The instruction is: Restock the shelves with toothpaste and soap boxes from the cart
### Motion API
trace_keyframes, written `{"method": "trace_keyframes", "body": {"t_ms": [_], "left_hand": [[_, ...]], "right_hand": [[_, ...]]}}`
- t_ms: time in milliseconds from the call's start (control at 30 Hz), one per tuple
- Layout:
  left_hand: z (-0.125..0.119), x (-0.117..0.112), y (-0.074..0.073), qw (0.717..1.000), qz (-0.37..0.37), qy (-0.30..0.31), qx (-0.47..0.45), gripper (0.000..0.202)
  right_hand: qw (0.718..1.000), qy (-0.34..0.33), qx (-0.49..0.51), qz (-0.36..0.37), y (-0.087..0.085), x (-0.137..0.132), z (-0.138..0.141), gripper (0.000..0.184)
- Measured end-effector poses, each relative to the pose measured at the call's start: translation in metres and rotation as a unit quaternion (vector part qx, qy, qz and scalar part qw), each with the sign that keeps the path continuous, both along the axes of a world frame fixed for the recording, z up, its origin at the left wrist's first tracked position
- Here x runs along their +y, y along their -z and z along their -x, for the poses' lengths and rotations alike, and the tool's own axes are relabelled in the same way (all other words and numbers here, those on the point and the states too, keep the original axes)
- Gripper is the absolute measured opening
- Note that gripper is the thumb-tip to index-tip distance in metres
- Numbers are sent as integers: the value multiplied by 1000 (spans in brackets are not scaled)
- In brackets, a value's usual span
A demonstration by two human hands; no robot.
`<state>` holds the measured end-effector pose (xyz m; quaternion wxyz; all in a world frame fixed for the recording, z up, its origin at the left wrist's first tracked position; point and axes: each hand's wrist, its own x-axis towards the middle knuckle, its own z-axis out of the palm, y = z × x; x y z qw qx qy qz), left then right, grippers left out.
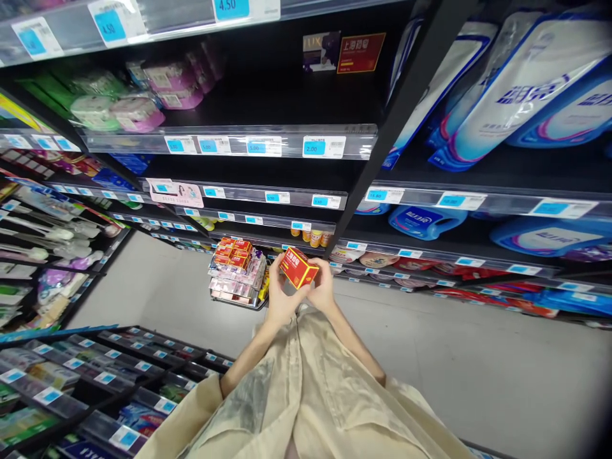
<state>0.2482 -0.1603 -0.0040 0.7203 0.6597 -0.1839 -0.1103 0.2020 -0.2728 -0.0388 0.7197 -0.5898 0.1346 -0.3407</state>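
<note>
Both of my hands hold one red soap box (295, 268) with yellow edges and white lettering, tilted in front of my body. My left hand (280, 298) grips its left and lower side, while my right hand (323, 287) is closed around its right end. To the left of my hands, a low stack of goods (234, 284) stands by the floor, with several similar red boxes (233, 254) on top. On the upper shelf, another red soap box (361, 53) stands upright beside a dark Lux box (321, 52).
Price-tagged shelves (229, 143) rise in front of me. Pink and green soap packs (174, 83) lie at the upper left. Blue-and-white detergent bags (521, 89) fill the right bay. Another shelf rack (95, 382) is close at the lower left, above the grey floor (382, 325).
</note>
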Motion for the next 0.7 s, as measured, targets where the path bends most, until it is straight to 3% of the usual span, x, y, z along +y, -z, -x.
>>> {"method": "trace_keyframes", "body": {"t_ms": [133, 200, 300, 467, 567, 700], "left_hand": [[-4, -1, -3, 984, 84, 28, 152, 78], [-5, -1, -4, 954, 136, 49, 262, 70], [-7, 0, -2, 896, 201, 62, 390, 67], [-8, 7, 9, 833, 255, 62, 487, 66], [-10, 10, 11, 827, 263, 72, 491, 70], [-13, 11, 7, 841, 245, 79, 475, 75]], "right_hand": [[999, -49, -12, 7, -12, 7, 0, 70], [998, -57, -14, 13, -15, 8, 0, 62], [998, -28, 11, 51, -13, 7, 0, 35], [993, -10, 66, 93, -7, 3, -2, 39], [993, -18, 74, 91, -6, 4, -5, 40], [992, -25, 81, 90, -7, 6, -8, 42]]}}
